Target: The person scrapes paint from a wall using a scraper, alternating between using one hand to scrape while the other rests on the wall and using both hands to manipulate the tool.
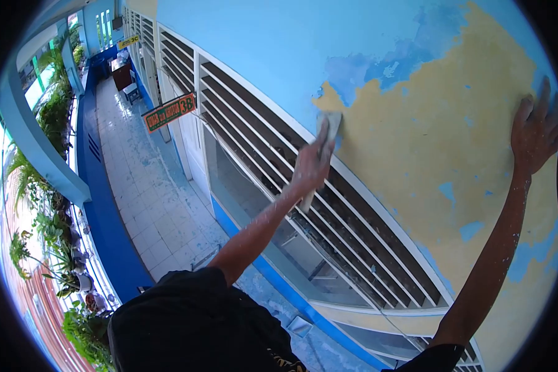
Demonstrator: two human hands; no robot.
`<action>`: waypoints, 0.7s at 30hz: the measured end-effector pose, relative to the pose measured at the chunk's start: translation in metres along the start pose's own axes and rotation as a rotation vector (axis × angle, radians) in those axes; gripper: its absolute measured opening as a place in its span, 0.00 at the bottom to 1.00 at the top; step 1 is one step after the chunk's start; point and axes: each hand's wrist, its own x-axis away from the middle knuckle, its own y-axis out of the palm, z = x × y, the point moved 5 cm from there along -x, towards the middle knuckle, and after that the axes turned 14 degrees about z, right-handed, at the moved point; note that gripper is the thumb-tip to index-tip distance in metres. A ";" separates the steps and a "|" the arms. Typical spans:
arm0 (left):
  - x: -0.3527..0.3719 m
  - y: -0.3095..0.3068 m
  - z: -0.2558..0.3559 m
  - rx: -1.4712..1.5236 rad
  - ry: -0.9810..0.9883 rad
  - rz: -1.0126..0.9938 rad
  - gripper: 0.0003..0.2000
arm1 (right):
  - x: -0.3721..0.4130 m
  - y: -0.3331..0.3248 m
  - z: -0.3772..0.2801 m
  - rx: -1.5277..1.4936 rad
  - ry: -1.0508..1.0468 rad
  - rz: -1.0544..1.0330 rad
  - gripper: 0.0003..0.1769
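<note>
My left hand (312,166) is wrapped round the handle of a flat scraper (330,126), whose blade lies against the wall at the edge of the remaining blue paint. Bare yellowish wall (415,149) spreads to the right of the blade, with small blue flecks on it. Light blue paint (260,49) covers the wall above and to the left. Over on the right, my right hand (536,133) lies flat on the wall with its fingers spread and nothing in it.
Louvred windows (273,146) with white frames run below the painted wall. A hanging sign (169,113) juts out over the tiled walkway (146,180). Farther back stand a chair (132,93) and a brown desk (122,77). Potted plants (84,282) line the left side beyond a blue ledge.
</note>
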 end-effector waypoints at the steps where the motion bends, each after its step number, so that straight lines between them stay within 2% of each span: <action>1: -0.021 -0.004 0.009 0.025 -0.089 -0.004 0.32 | 0.001 0.000 -0.001 0.008 -0.008 -0.016 0.30; 4: -0.074 -0.014 0.026 0.037 -0.311 -0.051 0.31 | 0.000 0.000 0.001 0.012 -0.023 0.014 0.31; 5: -0.076 -0.016 0.027 0.042 -0.154 -0.006 0.32 | 0.000 -0.001 0.001 0.017 -0.032 0.034 0.31; 8: -0.033 -0.006 0.000 -0.018 0.026 -0.006 0.32 | 0.001 0.000 0.002 0.019 -0.059 0.076 0.31; 11: -0.033 -0.014 0.012 -0.039 -0.002 -0.027 0.32 | 0.004 0.005 0.007 0.010 -0.060 0.049 0.31; 14: -0.092 -0.026 0.026 0.031 -0.001 0.055 0.33 | 0.003 0.008 0.004 0.035 -0.045 0.008 0.31; 16: -0.113 -0.028 0.024 0.024 -0.267 0.004 0.33 | 0.004 0.001 0.001 0.037 -0.033 0.009 0.31; 18: -0.097 -0.027 0.018 -0.022 -0.064 0.060 0.33 | 0.000 -0.005 -0.003 0.016 -0.020 0.044 0.31; 21: -0.063 -0.020 0.002 -0.042 0.058 0.024 0.32 | 0.000 -0.005 -0.001 0.008 -0.026 0.071 0.31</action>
